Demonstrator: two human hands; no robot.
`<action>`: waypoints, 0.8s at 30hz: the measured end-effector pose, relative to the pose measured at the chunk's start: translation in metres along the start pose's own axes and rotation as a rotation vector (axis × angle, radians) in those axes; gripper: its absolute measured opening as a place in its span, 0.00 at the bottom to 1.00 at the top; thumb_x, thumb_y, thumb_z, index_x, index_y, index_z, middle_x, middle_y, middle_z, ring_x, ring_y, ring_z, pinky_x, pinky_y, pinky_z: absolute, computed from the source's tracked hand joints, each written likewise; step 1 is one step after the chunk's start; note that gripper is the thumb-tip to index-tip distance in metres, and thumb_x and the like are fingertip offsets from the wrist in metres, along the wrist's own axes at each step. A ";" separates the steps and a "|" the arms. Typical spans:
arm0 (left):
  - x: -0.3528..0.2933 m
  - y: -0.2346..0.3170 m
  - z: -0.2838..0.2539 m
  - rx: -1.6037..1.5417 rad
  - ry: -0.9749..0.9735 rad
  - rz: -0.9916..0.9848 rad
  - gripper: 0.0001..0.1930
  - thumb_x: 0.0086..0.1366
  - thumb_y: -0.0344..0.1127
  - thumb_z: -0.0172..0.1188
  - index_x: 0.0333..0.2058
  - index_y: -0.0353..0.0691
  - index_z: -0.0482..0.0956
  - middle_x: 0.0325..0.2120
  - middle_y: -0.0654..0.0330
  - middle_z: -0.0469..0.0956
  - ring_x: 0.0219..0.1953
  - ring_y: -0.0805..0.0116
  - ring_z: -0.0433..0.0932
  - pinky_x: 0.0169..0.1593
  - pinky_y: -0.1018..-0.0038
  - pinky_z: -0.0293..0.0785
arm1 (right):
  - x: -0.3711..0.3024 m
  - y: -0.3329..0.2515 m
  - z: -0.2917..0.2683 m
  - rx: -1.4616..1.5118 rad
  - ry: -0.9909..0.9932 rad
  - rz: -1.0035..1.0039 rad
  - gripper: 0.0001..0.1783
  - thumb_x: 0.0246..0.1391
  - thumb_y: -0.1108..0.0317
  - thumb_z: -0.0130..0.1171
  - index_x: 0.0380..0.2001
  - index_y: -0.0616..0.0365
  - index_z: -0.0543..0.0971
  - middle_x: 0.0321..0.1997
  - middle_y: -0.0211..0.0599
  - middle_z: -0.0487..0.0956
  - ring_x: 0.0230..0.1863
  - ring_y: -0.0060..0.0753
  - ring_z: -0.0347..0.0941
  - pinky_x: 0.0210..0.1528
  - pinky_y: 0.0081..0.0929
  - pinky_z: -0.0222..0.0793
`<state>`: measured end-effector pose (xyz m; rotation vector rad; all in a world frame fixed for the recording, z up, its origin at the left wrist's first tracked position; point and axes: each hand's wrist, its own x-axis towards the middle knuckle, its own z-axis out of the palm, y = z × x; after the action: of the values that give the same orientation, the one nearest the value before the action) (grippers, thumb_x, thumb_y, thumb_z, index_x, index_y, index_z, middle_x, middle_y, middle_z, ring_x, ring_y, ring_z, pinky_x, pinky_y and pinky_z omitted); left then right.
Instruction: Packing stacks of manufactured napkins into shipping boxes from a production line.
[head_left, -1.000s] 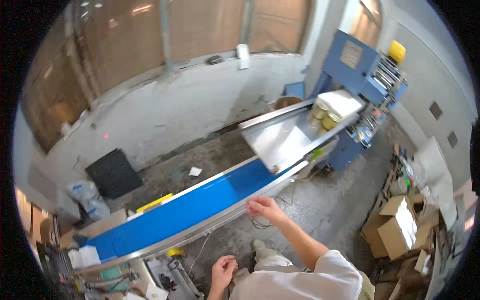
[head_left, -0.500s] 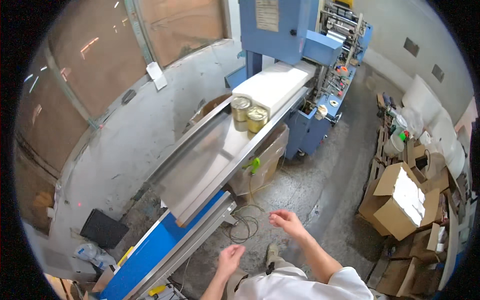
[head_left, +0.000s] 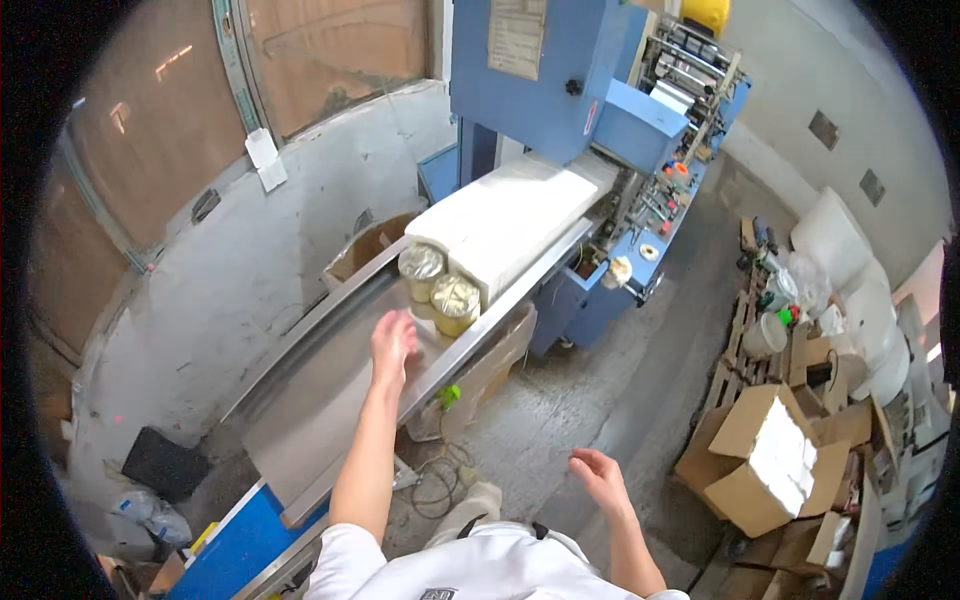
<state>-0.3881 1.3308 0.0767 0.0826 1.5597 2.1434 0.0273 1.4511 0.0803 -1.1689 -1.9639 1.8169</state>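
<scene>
My left hand is over the metal chute, fingers stretched toward two gold-coloured cans with shiny tops, and looks slightly blurred. It holds nothing I can see, and a small gap appears between it and the nearer can. Both cans stand side by side against the near end of a long white stack of what looks like paper or tissue, which lies along the chute from the blue machine. Apart from all this, my right hand hangs in the air on the right, loosely bent and holding nothing visible.
A blue conveyor belt runs below the chute's lower end. Cable loops lie on the floor beside a bright green object. An opened cardboard box, white rolls and a pallet line the right side.
My left hand has risen from near my body and reached out over the chute toward the cans. My right hand stays low on the right. The view has shifted closer to the machine.
</scene>
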 end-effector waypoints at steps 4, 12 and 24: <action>0.071 0.012 0.039 0.023 0.063 -0.095 0.43 0.64 0.51 0.59 0.67 0.34 0.48 0.55 0.36 0.65 0.52 0.47 0.72 0.53 0.55 0.70 | 0.047 -0.035 -0.011 -0.092 0.006 -0.037 0.19 0.59 0.64 0.60 0.49 0.65 0.77 0.42 0.37 0.82 0.43 0.23 0.76 0.46 0.24 0.72; 0.120 0.040 0.052 -0.068 0.165 -0.221 0.27 0.67 0.49 0.56 0.58 0.38 0.65 0.42 0.46 0.75 0.38 0.60 0.78 0.39 0.67 0.77 | 0.203 -0.180 0.081 -0.535 -0.330 -0.780 0.24 0.51 0.69 0.64 0.52 0.62 0.73 0.51 0.50 0.75 0.53 0.43 0.73 0.52 0.36 0.71; 0.002 -0.008 0.008 -0.132 0.513 -0.110 0.27 0.68 0.48 0.55 0.58 0.38 0.63 0.47 0.47 0.76 0.47 0.57 0.78 0.49 0.65 0.76 | 0.333 -0.236 0.137 -1.223 -0.797 -1.255 0.38 0.42 0.69 0.62 0.60 0.56 0.65 0.52 0.59 0.68 0.54 0.58 0.66 0.56 0.49 0.62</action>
<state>-0.3845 1.3407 0.0718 -0.6281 1.6284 2.2828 -0.3731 1.5916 0.1523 0.9113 -3.0800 0.2602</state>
